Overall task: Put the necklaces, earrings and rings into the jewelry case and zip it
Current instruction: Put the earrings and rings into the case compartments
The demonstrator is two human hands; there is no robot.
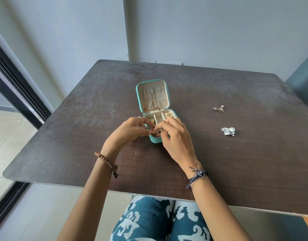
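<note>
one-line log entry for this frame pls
step: placing rose-gold earrings in case front slot | left hand, right hand: both pinching them | teal jewelry case: open, unzipped | on table: gold earrings, silver earrings

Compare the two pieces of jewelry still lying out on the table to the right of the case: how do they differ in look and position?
The gold earrings are thin and open, with a triangular frame; the silver cluster piece is chunky and sparkly. The gold earrings lie farther from the person, about level with the hinge of the jewelry case; the silver cluster piece lies nearer, about level with the hands. Both rest on the table, outside the case, untouched.
</note>
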